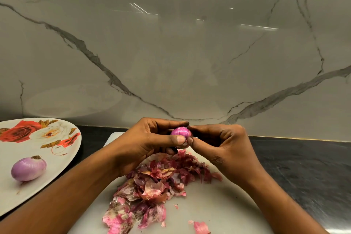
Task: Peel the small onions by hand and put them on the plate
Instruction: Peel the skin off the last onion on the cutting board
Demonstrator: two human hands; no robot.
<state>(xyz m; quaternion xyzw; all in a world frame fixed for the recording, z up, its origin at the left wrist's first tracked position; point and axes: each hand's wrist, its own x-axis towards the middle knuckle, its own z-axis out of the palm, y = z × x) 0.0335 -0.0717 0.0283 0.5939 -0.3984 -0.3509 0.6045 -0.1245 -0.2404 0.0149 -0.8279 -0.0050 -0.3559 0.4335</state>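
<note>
At frame centre I saw left hand (150, 139) and right hand (221, 140) both pinching a small glossy pink onion (180, 131), rooty end down-frame; lower left, a peeled purple onion (28, 169) lay on the white floral plate (11, 148), stub end pointing up-right

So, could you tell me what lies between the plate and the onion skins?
In the head view, the left forearm crosses there, above counter and cutting board.

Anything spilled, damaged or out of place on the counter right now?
Nothing stands out. The skins lie heaped on the white board, and one peeled onion sits on the plate.
</note>
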